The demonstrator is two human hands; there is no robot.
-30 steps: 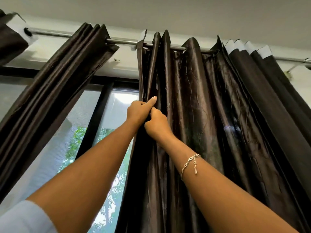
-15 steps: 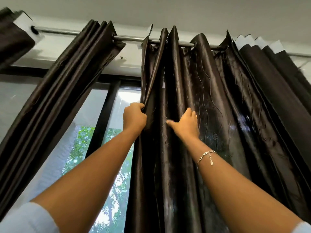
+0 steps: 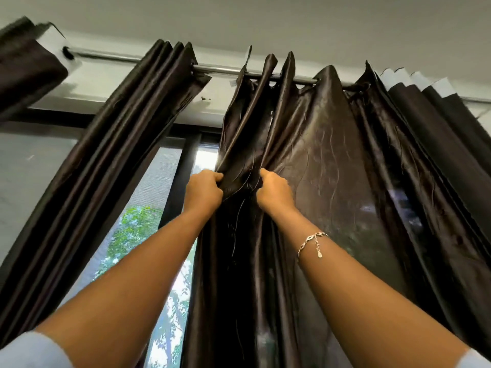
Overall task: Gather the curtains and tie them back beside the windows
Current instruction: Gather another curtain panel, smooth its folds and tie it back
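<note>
A dark brown satin curtain (image 3: 332, 160) hangs from a metal rod (image 3: 218, 69) in front of me, partly spread. My left hand (image 3: 203, 193) is shut on the curtain's left edge fold. My right hand (image 3: 275, 193), with a bracelet on its wrist, is shut on the neighbouring fold just to the right. Both hands are raised at the same height, a short gap apart. A second dark curtain (image 3: 111, 160) hangs gathered in tight pleats to the left, slanting down and left.
A window (image 3: 148, 229) with a dark frame shows green trees between the two curtains. More pleated dark curtain (image 3: 435, 120) with white lining hangs at the right. Another curtain end (image 3: 26, 70) sits at the upper left. The ceiling is close above.
My right hand has come back left from the wide fold and closed on a pleat next to my left hand. The fold to its right now lies flatter and wider.
</note>
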